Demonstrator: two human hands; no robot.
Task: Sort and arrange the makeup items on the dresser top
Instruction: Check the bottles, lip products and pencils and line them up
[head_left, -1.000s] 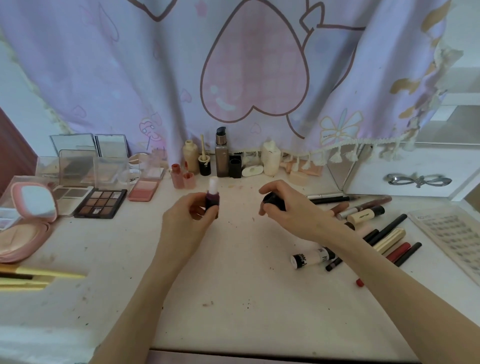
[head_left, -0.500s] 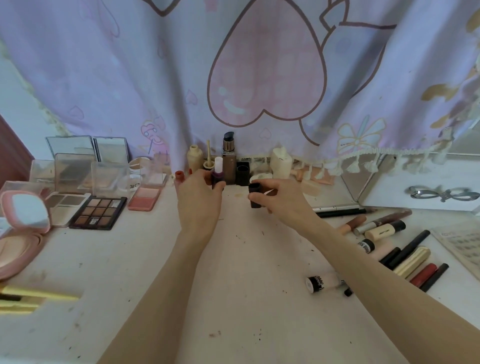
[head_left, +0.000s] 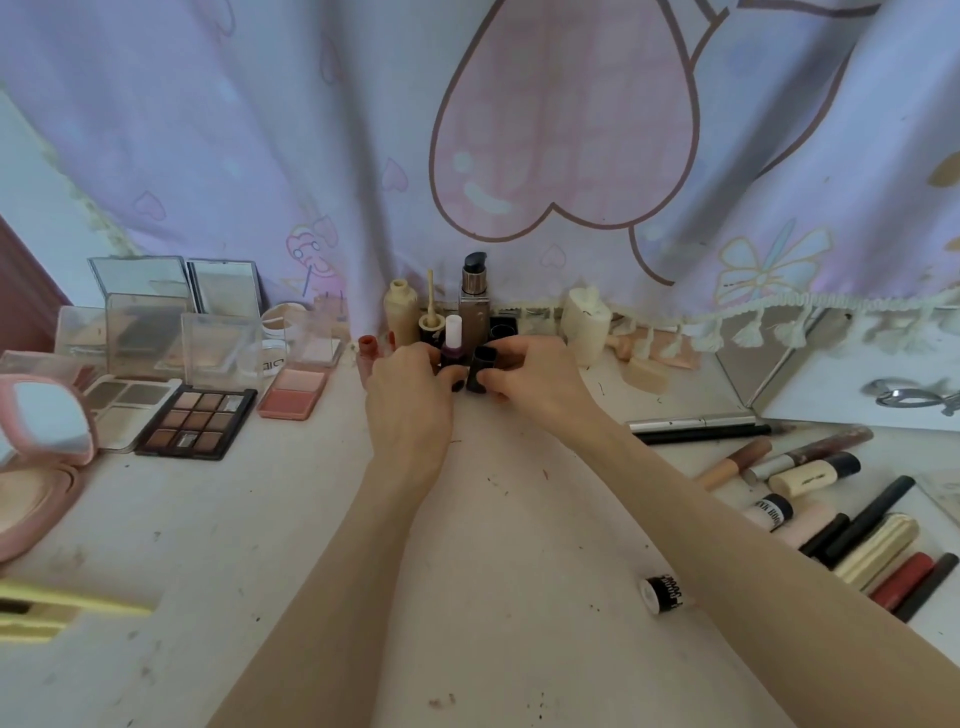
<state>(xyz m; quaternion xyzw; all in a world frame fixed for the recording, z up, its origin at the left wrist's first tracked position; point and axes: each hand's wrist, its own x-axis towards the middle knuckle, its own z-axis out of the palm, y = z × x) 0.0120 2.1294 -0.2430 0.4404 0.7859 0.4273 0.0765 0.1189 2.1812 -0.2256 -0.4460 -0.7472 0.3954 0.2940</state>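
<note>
Up at twelve o'clock on the table (head_left: 493, 597), both hands meet side by side in front of the row of bottles along the curtain (head_left: 363, 156). The left hand (head_left: 410, 395) has its fingers curled round a small purple bottle (head_left: 452, 353) with a white top, standing upright just before the tall brown pump bottle (head_left: 474, 306). The right hand (head_left: 535, 384) pinches a black cap (head_left: 480, 370) upright on the table, just at three o'clock of the purple bottle; the two hands almost touch around these two pieces.

Behind them stand a beige bottle (head_left: 401, 312) and a small pot with a stick (head_left: 430, 312), and at one o'clock a cream-coloured bottle (head_left: 586, 327).

Toward nine and ten o'clock lie the flat cases: an eyeshadow palette (head_left: 197, 423) open, a pink blush compact (head_left: 293, 395) beside it, a paler palette (head_left: 127, 405), and at the far edge a round pink compact with mirror (head_left: 41, 431). Yellow items (head_left: 57, 608) sit at eight o'clock.

Toward three and four o'clock a cluster of pencils and tubes (head_left: 831, 499) lies loosely together, including a gold tube (head_left: 878, 551) and a red one (head_left: 904, 579). A small white tube with a black end (head_left: 662, 595) lies apart at five o'clock, partly under the right forearm.
</note>
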